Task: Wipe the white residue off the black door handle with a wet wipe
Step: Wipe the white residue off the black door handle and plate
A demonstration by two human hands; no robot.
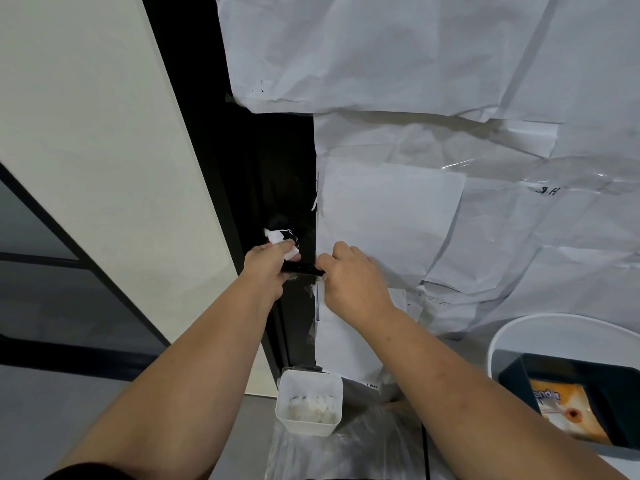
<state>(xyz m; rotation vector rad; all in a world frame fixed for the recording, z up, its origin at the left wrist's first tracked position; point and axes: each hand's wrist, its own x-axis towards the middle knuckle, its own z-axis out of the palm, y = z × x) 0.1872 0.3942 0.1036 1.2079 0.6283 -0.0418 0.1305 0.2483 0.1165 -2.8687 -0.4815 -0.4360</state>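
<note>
The black door handle (pixel 304 269) juts out level from a black door strip (pixel 277 174). My left hand (pixel 268 268) grips a crumpled white wet wipe (pixel 281 239) against the handle's inner end, near its round base. White smears show on the handle by the wipe. My right hand (pixel 349 275) curls round the handle's free outer end. Most of the handle is hidden between the two hands.
White paper sheets (pixel 415 133) cover the door to the right. On the floor below stands a small white square tub (pixel 310 401) holding used wipes. A white bucket (pixel 554 327) with a dark box (pixel 571 393) sits at lower right. A cream wall (pixel 104 168) lies left.
</note>
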